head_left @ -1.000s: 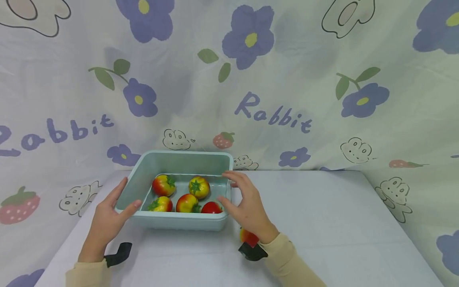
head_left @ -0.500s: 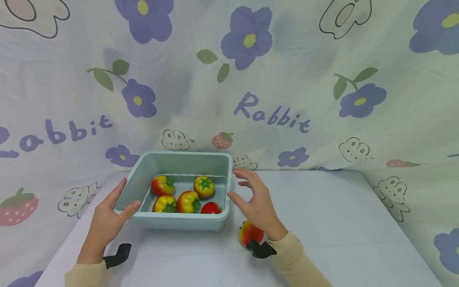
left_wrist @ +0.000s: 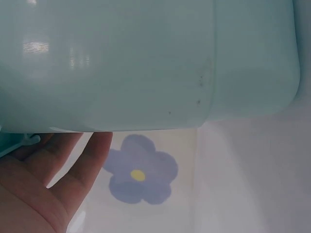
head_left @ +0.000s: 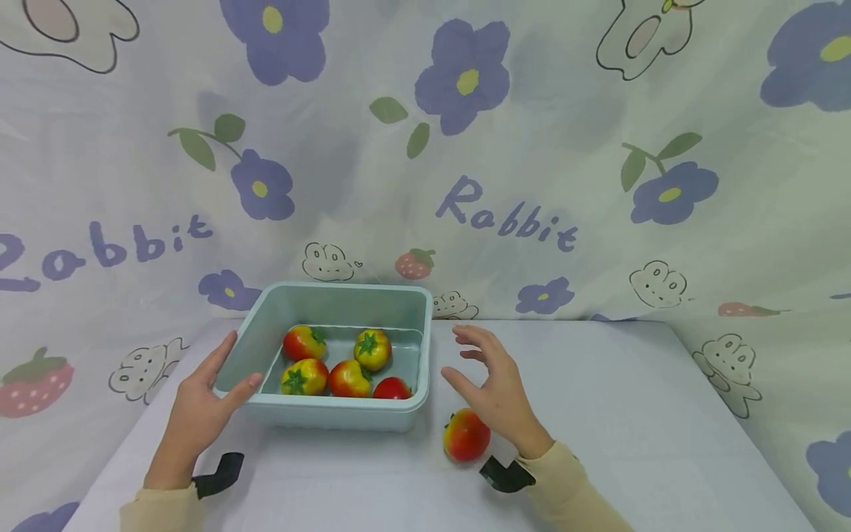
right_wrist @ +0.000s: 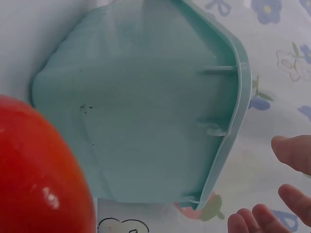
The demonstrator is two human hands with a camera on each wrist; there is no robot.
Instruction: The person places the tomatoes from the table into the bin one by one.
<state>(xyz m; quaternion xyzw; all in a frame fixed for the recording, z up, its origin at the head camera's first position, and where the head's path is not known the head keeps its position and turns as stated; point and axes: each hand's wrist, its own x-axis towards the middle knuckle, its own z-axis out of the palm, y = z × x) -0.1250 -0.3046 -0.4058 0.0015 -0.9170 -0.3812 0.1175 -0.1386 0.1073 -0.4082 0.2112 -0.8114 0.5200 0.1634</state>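
Observation:
A pale blue-green plastic box [head_left: 332, 411] stands toward the left of the table, holding several red-and-yellow tomatoes with green leafy tops, such as one tomato [head_left: 372, 349] at the back right. At its left side my left hand [head_left: 197, 414] holds the rim, thumb over the front corner; the left wrist view has the fingers at the wall of the box [left_wrist: 146, 73]. Off the box's right side, my right hand [head_left: 499, 395] hovers with nothing in its loosely bent fingers. Beneath that palm a single tomato [head_left: 467, 436] lies on the table, looming large as the red tomato [right_wrist: 39, 170] in the right wrist view.
The white-covered table [head_left: 631, 428] reaches back to a hanging cloth [head_left: 372, 185] printed with purple flowers, rabbits and strawberries. A black wrist strap piece [head_left: 507, 474] sticks out below my right sleeve, close to the lone tomato.
My right hand has let go of the box's right rim and moved right, uncovering the lone tomato. The tomatoes in the box have rolled a little. My left hand stays at the left rim.

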